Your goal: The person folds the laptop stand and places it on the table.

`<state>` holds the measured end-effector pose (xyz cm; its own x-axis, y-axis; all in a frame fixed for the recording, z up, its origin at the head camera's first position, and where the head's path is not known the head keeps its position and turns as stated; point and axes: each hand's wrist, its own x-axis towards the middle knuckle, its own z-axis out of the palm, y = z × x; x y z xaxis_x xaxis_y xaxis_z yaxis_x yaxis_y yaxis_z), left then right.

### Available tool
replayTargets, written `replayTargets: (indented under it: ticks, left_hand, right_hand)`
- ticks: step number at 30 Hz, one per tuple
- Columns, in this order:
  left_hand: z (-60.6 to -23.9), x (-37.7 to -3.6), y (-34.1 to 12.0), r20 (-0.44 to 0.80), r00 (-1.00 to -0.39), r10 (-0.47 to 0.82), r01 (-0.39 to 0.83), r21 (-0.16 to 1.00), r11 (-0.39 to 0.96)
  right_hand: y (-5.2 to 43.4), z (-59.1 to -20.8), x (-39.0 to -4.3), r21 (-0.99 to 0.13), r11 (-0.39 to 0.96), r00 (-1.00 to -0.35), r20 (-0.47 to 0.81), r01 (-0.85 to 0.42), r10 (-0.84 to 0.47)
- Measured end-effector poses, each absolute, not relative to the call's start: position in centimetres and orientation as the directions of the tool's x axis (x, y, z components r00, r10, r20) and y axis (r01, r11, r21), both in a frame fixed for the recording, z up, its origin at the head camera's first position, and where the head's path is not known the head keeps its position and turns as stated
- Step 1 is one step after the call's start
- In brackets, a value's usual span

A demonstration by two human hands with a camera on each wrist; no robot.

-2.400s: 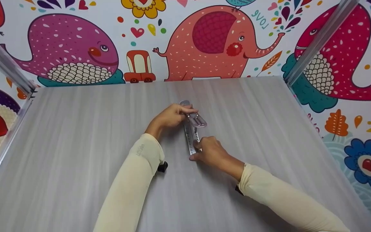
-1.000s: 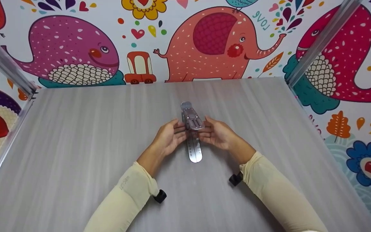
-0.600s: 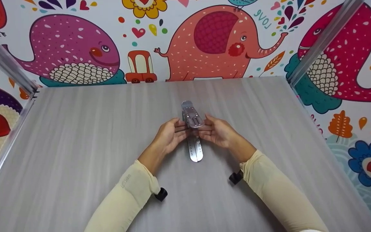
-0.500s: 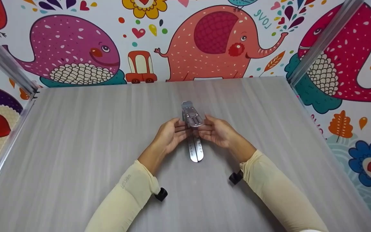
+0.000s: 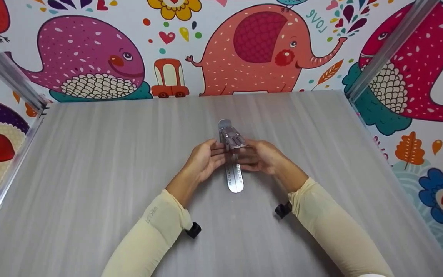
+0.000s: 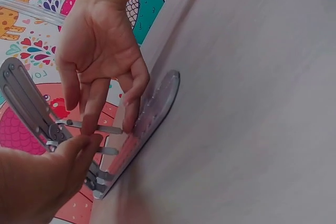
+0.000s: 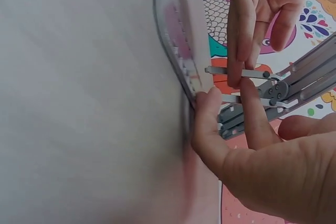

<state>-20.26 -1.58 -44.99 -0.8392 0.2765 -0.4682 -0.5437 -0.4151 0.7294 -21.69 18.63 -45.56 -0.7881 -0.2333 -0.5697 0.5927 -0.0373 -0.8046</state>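
A silver folding laptop stand (image 5: 236, 181) stands near the middle of the table, its perforated base lying flat and its slotted upper arm (image 5: 233, 139) raised. Two thin support legs (image 7: 231, 98) hang from the arm toward the row of notches (image 6: 148, 106) on the base. My left hand (image 5: 207, 161) is on the left side, fairly straight fingers touching a leg under the arm, thumb apart. From the right, my right hand (image 5: 265, 157) reaches under the arm; its bent fingers hold a leg between them, one fingertip (image 7: 208, 98) right at the base's edge.
The grey wood-grain table (image 5: 110, 154) reaches back to a wall (image 5: 190, 42) printed with cartoon animals. Metal posts (image 5: 14, 73) rise at the back corners, and a metal rail runs along the left edge. Black wrist devices (image 5: 194, 230) hang below the cream sleeves (image 5: 148, 238).
Earlier, my left hand was at the stand's far hinge end and my right hand gripped the base's near end. Both moved beside the legs; just now the right fingers reached further left under the arm.
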Motion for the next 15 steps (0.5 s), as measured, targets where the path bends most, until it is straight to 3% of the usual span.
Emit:
replayTargets:
  ticks: [6,15]
  left_hand:
    - [-44.7,-20.5,-1.5,-0.473,-0.843,0.255,-0.537,0.732,-0.419]
    - [-44.9,-21.8,-0.8,-0.442,-0.879,0.18,-0.469,0.728,-0.501]
  right_hand:
    - [18.7,-44.9,-21.9,-0.806,0.021,-0.781,-0.579,0.591,-0.233]
    - [18.0,-44.0,-22.9,-0.799,-0.044,-0.79,-0.582,0.6,-0.193]
